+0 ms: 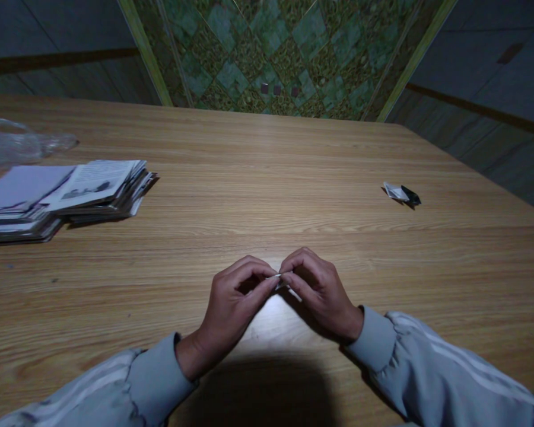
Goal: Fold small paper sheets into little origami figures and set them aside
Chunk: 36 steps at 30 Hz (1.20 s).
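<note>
Wood-grain tabletop (267, 196) under dim light, brightest just below my hands. Entries run near to far. Nearest: my grey sleeves (427, 379), pale stripes along each, no logo that I can make out. Left hand (234, 302): thumb and fingertips pinched on the left end of a small white piece (274, 276) (paper, by the look of it). Right hand (323, 290): same pinch, on its right end.

Key relation: the piece sits directly between my 2 sets of fingertips, its visible edge running roughly left to right, from hand to hand. Neither hand is nearer; both touch it. Its full shape is hidden by my fingers.

Farther out, to the right and well apart from my hands: a folded white-and-black piece (396, 191). Out to the left: 2 adjoining piles, a printed stack (100, 184) and a lilac-topped stack (22, 187). Print on the former shows rows of text and a dark picture; too small to read. Behind them, a clear plastic bag (22, 145). Beyond the table, a green patterned wall panel (271, 41) with 3 small dark squares (277, 90). No brand legible anywhere.
</note>
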Each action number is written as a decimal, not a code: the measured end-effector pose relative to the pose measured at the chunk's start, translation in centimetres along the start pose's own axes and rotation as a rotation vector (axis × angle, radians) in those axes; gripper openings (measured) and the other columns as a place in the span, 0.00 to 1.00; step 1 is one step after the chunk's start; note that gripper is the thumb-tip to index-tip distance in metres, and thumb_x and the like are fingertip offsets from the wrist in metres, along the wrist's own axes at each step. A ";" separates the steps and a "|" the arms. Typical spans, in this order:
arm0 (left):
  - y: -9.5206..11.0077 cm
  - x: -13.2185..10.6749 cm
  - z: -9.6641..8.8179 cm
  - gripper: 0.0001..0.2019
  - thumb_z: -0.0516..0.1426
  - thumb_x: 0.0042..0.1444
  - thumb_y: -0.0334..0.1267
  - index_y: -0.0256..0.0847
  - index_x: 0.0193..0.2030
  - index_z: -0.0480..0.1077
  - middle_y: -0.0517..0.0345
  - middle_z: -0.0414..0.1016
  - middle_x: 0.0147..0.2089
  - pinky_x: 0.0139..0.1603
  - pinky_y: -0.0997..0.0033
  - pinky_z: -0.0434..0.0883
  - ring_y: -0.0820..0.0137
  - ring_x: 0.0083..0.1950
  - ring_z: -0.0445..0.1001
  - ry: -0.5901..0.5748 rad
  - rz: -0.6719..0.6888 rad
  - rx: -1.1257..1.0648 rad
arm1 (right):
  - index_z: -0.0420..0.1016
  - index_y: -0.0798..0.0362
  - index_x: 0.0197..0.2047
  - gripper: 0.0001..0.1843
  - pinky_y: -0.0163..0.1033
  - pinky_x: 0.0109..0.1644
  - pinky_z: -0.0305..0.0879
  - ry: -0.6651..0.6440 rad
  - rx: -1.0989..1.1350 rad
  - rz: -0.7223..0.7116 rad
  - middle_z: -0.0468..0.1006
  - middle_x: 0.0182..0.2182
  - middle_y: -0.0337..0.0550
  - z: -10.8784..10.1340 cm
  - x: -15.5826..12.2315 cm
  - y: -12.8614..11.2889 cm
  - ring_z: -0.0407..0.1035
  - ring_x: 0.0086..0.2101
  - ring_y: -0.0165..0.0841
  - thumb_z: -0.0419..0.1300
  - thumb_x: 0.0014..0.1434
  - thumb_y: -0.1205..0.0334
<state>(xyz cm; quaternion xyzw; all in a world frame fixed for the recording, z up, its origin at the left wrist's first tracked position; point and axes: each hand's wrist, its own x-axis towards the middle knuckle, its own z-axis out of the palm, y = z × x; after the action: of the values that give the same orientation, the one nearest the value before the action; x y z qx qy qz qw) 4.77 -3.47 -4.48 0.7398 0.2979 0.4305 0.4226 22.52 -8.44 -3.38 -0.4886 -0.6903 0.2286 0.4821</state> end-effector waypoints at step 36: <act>0.1 -0.1 -0.1 0.03 0.63 0.60 0.32 0.42 0.35 0.77 0.58 0.77 0.35 0.38 0.72 0.71 0.70 0.37 0.76 0.017 0.059 0.070 | 0.73 0.50 0.39 0.04 0.39 0.41 0.66 -0.047 -0.035 0.024 0.76 0.34 0.41 -0.1 0.1 -0.1 0.70 0.36 0.33 0.58 0.67 0.65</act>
<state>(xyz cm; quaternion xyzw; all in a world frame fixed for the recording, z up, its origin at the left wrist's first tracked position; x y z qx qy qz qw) 4.63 -3.51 -4.37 0.7589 0.2944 0.4386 0.3809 22.58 -8.42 -3.19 -0.4999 -0.6994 0.2337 0.4542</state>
